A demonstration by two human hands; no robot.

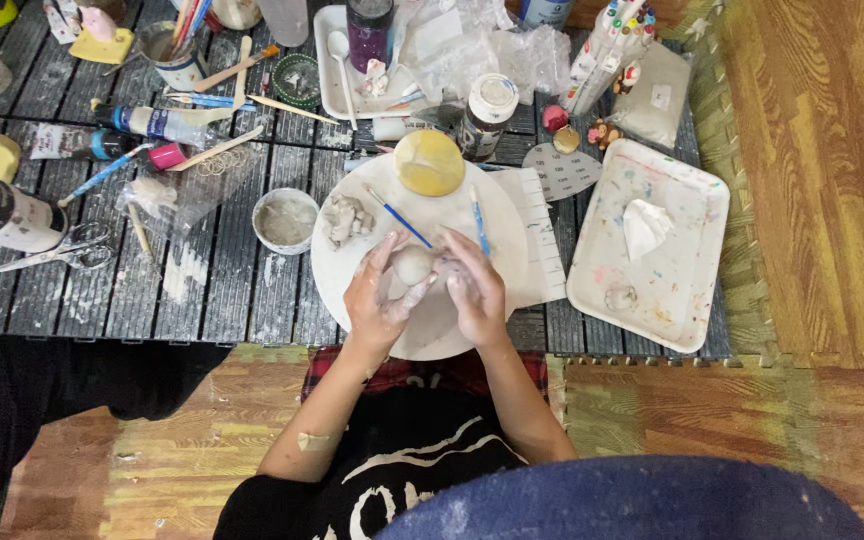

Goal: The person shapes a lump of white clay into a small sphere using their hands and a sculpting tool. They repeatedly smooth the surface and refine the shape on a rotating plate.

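The dark grey slatted worktop (222,290) sits low over a wooden floor, streaked with white dust and crowded with craft supplies. On it, in front of the seated person, lies a large round white board (497,225), smeared with clay. To its right is a white rectangular plastic tray (687,215) speckled with paint, with a crumpled white tissue (644,226) lying on it. At the board's far edge rests a flat yellow disc (429,162), and to the board's left stands a small round white bowl of grey slip (285,220). Further left, a dark cylindrical can (4,213) lies on its side, with a pair of metal scissors (62,250) just beside it.

Both hands meet over the near half of the board. The left hand (377,300), dusted white, is curled around a pale, rounded lump of clay (413,264), fingers wrapping its left side and thumb along its front. The right hand (472,285) closes on the lump from the other side, so the clay is cupped between both palms, just above the board. A small rough clay figure (347,218) lies on the board left of the hands, and two thin blue-handled brushes (402,222) rest on the board just beyond the fingertips.
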